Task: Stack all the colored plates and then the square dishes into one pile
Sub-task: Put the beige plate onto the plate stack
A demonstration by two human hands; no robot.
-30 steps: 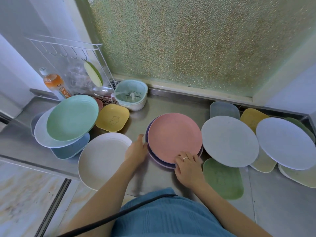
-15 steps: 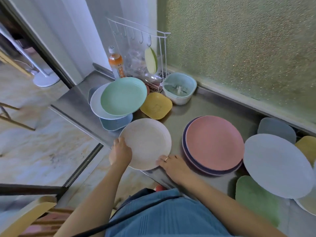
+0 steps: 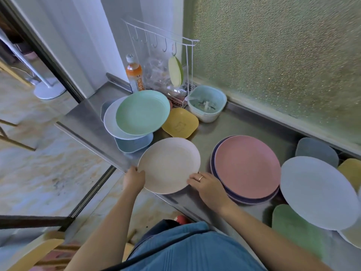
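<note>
Both hands gripped the beige plate at opposite rims: left hand near-left edge, right hand near-right. Plate sat at the steel counter front edge, beside the pink plate. Likely light, stiff, smooth; rim holds suit it.

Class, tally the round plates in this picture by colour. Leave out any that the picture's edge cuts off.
Mint green plate: 1
Pink plate: 1
Purple plate, under the pink one: 1
Cream plate, held at its rim: 1
Pale bluish-white plates: 2
Total: 6
</note>
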